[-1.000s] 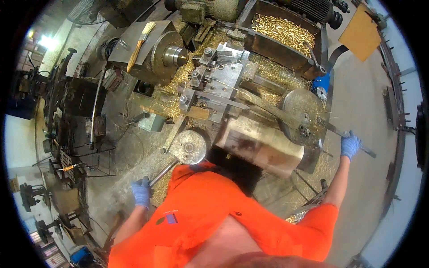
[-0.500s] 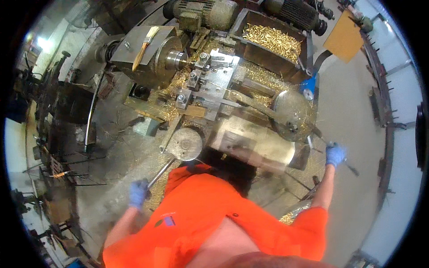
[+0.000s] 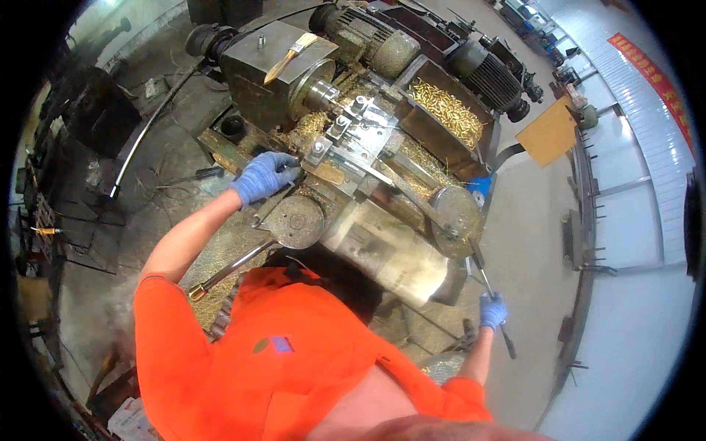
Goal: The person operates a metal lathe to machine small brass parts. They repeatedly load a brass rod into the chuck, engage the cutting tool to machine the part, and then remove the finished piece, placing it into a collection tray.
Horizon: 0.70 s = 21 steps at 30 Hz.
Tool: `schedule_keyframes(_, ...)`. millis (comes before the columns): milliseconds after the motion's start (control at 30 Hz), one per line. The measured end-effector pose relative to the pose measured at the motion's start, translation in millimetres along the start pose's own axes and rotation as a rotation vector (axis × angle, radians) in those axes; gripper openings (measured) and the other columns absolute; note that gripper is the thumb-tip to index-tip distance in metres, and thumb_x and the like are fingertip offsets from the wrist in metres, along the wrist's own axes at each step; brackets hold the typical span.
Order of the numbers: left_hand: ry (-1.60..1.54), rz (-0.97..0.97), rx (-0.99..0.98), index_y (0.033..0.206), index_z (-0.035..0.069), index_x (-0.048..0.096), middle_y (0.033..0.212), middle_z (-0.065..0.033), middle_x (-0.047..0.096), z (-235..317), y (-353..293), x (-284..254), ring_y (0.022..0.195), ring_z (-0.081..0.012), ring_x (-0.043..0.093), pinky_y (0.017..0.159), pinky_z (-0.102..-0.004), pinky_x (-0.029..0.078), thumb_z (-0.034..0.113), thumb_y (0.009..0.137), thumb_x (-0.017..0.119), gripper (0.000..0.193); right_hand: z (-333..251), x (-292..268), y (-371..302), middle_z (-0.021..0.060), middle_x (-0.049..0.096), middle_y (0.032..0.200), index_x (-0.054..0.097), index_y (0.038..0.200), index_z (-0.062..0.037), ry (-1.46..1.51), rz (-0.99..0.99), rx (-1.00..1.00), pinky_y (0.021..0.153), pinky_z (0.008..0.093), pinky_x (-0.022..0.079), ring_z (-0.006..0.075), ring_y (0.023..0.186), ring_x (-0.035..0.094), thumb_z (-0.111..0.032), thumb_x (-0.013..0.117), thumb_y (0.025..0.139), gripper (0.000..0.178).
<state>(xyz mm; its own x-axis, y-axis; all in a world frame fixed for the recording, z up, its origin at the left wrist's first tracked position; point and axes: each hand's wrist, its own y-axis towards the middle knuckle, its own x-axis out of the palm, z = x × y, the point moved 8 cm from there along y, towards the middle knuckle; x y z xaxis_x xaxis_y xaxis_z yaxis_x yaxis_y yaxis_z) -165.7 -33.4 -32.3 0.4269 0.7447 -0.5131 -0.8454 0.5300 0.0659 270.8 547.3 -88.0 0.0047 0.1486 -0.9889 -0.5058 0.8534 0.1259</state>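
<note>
In a blue knit glove, my left hand is at the left side of the lathe's cross slide, just beyond a round metal disc. Its fingers curl toward the thumb in a pinch; whatever lies between them is too small to make out. A metal lever runs from that disc toward me, untouched. My right hand, also gloved, is closed around a long lever handle on the larger round hub. Beyond my left hand is the tool slide with bolted blocks, facing the chuck.
A wooden-handled brush lies on the headstock. A metal trough holds many small brass-coloured pieces. Brass chips cover the machine bed. A worn metal cover is in front of me. Electric motors stand behind; a tan board is at right.
My left hand has left the lever at lower left and reached forward to the slide. My right hand stays on its lever, which has swung slightly. The whole view has shifted and turned.
</note>
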Motion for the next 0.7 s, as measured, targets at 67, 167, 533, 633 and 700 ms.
schedule_keyframes(67, 0.196, 0.01, 0.054, 0.089, -0.001, 0.062, 0.069, -0.0126, 0.062, 2, 2, -1, 0.06, -0.0218, 0.06, 0.059, -0.0351, 0.047, 0.027, 0.084, 0.055, 0.029, 1, 0, 0, 0.0161, 0.065, 0.091, 0.062, 0.099, -0.0099, -0.033, -0.056, 0.037, 0.078, 0.0428, 0.047, 0.0346, 0.086, 0.061, -0.044, 0.064, 0.069, 0.046)
schedule_keyframes(167, 0.327, 0.162, 0.065, 0.086, 0.002, 0.062, 0.07, -0.0184, 0.061, -5, -13, -25, 0.062, -0.0296, 0.06, 0.059, -0.0368, 0.047, 0.025, 0.081, 0.055, 0.024, 0, -4, -3, 0.0168, 0.064, 0.089, 0.062, 0.097, -0.0091, -0.008, 0.056, 0.0, 0.074, 0.0405, 0.048, 0.0352, 0.084, 0.061, -0.042, 0.062, 0.069, 0.043)
schedule_keyframes(533, 0.702, -0.099, -0.433, 0.084, 0.012, 0.066, 0.08, -0.0145, 0.063, -143, -165, -63, 0.074, -0.0332, 0.061, 0.068, -0.0411, 0.048, 0.031, 0.072, 0.061, 0.022, 34, 3, -4, 0.0153, 0.064, 0.094, 0.062, 0.103, -0.0112, -0.126, -0.13, 0.041, 0.081, 0.0425, 0.046, 0.0335, 0.086, 0.061, -0.048, 0.063, 0.068, 0.05)
schedule_keyframes(633, 0.766, -0.226, -0.324, 0.085, 0.011, 0.066, 0.077, -0.0149, 0.063, -110, -160, -50, 0.071, -0.0323, 0.061, 0.065, -0.0398, 0.048, 0.031, 0.076, 0.06, 0.023, 96, 12, 1, 0.016, 0.064, 0.091, 0.063, 0.094, -0.0089, -0.209, -0.099, 0.048, 0.08, 0.0423, 0.046, 0.0345, 0.084, 0.061, -0.048, 0.063, 0.068, 0.047)
schedule_keyframes(700, 0.71, -0.121, -0.291, 0.084, 0.01, 0.067, 0.072, -0.0161, 0.063, -79, -153, -50, 0.064, -0.0309, 0.062, 0.059, -0.0377, 0.049, 0.031, 0.077, 0.061, 0.024, 131, 22, 1, 0.0168, 0.064, 0.09, 0.064, 0.09, -0.0075, -0.224, -0.274, 0.187, 0.078, 0.0419, 0.047, 0.0358, 0.085, 0.061, -0.047, 0.063, 0.067, 0.046)
